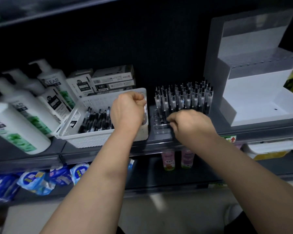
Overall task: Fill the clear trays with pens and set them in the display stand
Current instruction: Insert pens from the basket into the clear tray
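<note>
At the clear plastic tray (156,130), the right hand (191,122), fingers curled, presumably seats a pen; the left hand (127,110) curls over the white perforated basket (98,141); neither grasp verifiable.

This is looking like a shop — dark shelving (91,154) is carrying rows of shampoo bottles (20,119), stacked pen boxes (113,78) and a display stand (260,92), with blue packets (35,181) sitting below a label rail (230,139).

One basket (95,141), holding loose pens (95,120), overlapped, not countable.
Left of basket: four white bottles (20,125).
Behind basket: stacked boxes (113,78), number unclear.
Right of basket: one tray (159,130), its pens packed beyond counting; one stand (243,92).
Below and right of basket: two pink bottles (167,159).
</note>
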